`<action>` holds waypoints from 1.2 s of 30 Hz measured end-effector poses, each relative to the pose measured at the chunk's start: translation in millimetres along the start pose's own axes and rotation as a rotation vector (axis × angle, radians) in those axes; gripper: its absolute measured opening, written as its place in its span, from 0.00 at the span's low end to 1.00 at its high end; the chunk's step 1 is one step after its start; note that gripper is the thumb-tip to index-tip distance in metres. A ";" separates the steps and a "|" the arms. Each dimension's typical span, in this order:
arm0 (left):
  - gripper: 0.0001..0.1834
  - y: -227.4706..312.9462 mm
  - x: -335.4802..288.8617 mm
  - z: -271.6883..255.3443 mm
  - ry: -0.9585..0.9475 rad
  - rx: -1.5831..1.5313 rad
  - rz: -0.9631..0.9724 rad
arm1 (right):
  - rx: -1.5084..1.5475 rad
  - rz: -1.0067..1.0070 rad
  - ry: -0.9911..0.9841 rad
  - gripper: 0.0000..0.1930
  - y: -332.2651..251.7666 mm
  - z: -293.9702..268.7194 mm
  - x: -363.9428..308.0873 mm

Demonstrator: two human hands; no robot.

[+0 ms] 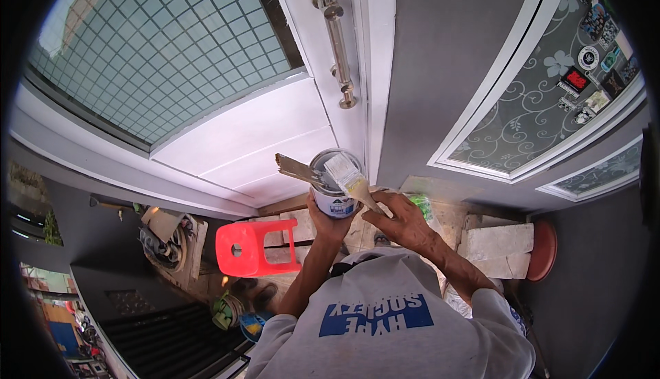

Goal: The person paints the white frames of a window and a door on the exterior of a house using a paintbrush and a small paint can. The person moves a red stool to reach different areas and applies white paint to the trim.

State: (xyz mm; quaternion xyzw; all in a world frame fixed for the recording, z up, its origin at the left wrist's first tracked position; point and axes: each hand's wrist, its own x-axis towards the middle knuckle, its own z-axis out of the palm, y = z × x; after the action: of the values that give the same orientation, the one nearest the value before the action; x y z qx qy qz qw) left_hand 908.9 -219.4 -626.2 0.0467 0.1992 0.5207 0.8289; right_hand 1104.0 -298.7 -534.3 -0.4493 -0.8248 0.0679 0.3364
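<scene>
A paint can (pixel 335 206) with a pale label sits in my left hand (pixel 328 226), whose fingers wrap round its lower side. My right hand (pixel 400 222) grips the handle of a paintbrush (pixel 346 171), with the white-coated bristles over the can's mouth. A flat wooden stick (pixel 297 168) leans out of the can to the left, its end stained; its lower part is hidden inside. Ahead of the can stands a white door (pixel 275 121) with a long metal handle (pixel 336 42).
A red plastic stool (pixel 256 248) is on the floor left of me. White blocks (pixel 496 250) and a round red-brown object (pixel 543 250) lie to the right. Windows with white frames flank the grey wall (pixel 440 56). Piled odds and ends (pixel 168 238) sit at far left.
</scene>
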 end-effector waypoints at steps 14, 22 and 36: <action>0.39 11.0 8.3 14.2 -0.083 -0.007 0.014 | -0.035 -0.056 0.020 0.22 3.8 -4.0 18.4; 0.42 24.6 22.6 13.6 -0.180 -0.052 -0.098 | -0.055 -0.239 0.447 0.22 -8.5 -123.4 122.7; 0.38 31.2 -34.8 -41.4 -0.094 -0.219 -0.001 | -0.214 -0.189 0.673 0.20 44.0 -60.1 114.1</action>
State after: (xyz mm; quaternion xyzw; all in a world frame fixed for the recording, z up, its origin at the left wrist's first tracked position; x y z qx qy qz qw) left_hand 853.7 -241.4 -645.5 -0.0195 0.1020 0.5362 0.8377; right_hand 1129.4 -194.5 -450.2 -0.4011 -0.7081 -0.2019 0.5449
